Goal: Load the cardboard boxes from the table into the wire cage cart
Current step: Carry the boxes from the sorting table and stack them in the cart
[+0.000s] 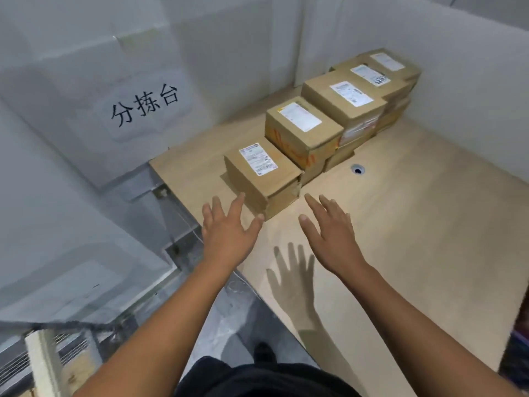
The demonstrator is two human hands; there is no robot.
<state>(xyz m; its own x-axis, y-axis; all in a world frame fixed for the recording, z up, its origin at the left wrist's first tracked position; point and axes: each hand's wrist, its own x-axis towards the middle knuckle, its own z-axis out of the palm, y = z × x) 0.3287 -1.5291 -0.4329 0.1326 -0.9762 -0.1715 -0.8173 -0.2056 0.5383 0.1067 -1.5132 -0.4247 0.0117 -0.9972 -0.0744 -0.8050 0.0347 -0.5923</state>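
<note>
What looks like the wire cage cart's grey metal mesh point(17, 365) shows low and well left of the nearest brown cardboard box point(263, 181), which sits label-up on the pale wooden table point(400, 224). The left hand point(226, 230), fingers spread wide, is at the box's left face; contact is unclear. The right hand point(329, 233), equally spread and empty, hovers just right of it. Palms should clamp opposite faces evenly before lifting. The box's long axis lies across the row of boxes point(343, 110) behind it, one corner pointing at the person.
</note>
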